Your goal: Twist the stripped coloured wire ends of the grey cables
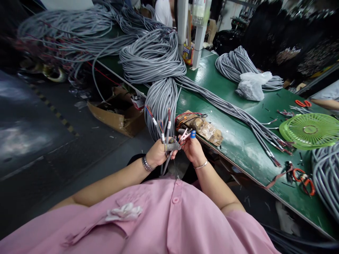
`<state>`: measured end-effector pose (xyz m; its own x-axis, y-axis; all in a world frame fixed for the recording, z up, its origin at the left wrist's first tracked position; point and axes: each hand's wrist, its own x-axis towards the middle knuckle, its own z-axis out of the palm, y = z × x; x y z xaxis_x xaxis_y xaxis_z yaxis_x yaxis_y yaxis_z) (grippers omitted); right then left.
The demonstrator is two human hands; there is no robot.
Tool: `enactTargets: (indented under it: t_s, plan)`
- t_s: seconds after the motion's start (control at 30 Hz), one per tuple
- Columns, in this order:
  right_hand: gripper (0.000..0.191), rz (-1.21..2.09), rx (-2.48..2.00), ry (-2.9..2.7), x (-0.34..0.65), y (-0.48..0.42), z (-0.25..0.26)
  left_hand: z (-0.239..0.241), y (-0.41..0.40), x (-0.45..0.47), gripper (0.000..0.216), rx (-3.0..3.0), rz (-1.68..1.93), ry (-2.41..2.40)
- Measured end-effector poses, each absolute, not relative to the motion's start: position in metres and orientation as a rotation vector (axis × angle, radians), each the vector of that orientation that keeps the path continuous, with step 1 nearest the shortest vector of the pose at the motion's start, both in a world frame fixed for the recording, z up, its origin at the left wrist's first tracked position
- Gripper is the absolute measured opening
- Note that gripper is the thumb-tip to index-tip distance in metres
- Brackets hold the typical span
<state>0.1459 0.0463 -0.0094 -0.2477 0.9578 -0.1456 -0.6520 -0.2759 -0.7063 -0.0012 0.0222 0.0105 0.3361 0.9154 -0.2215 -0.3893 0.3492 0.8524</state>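
Note:
My left hand is closed around the ends of several grey cables, which stick up past the fingers with thin coloured wires showing. My right hand is closed too, pinching those coloured wire tips right beside the left hand; one finger wears a blue cap. The held cables belong to a thick grey bundle that hangs off the edge of the green table. A wooden block with wires taped on it lies on the table just beyond my right hand.
Big coils of grey cable cover the table's far end, with another coil and a plastic bag behind. A green fan grille and orange-handled cutters lie at right. An open cardboard box sits on the floor. Another person's arm shows far right.

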Motion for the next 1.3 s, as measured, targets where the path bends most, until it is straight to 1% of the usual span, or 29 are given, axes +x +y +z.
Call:
enactTargets:
  t_s: [0.1,0.23,0.5,0.77,0.83,0.9,1.0,1.1,1.2,1.23,1.3]
  plan:
    - [0.046,1.813,-0.654,-0.546,0.141,0.05,-0.008,0.012,0.024,0.001,0.027,0.767,0.967,0.815]
    - [0.041,1.759,-0.645,-0.468,0.136,0.05,-0.003,0.011,0.024,0.002,0.024,0.777,0.954,0.827]
    - [0.045,1.792,-0.68,-0.453,0.136,0.046,0.005,0.005,0.025,0.001,0.023,0.822,0.941,0.85]
    - [0.05,1.836,-0.693,-0.472,0.146,0.043,-0.002,0.012,0.013,-0.006,0.022,0.882,0.954,0.834]
    - [0.049,1.859,-0.679,-0.497,0.149,0.041,0.0,0.013,0.011,-0.007,0.023,0.901,0.965,0.833]
    - [0.043,1.856,-0.68,-0.53,0.15,0.039,0.002,0.014,0.009,-0.007,0.022,0.898,0.982,0.838]
    - [0.032,1.774,-0.729,-0.592,0.15,0.037,0.004,0.014,0.009,-0.006,0.021,0.875,0.997,0.846]
    - [0.028,1.561,-0.854,-0.676,0.148,0.036,-0.002,0.014,0.011,-0.005,0.022,0.837,1.009,0.857]
    - [0.032,1.322,-0.989,-0.756,0.148,0.037,-0.009,0.015,0.014,-0.003,0.022,0.817,1.008,0.856]
    - [0.034,1.321,-0.996,-0.769,0.148,0.037,-0.011,0.015,0.015,-0.003,0.022,0.812,1.004,0.853]
    - [0.041,1.459,-0.929,-0.754,0.147,0.04,-0.011,0.014,0.018,-0.001,0.024,0.804,0.989,0.843]
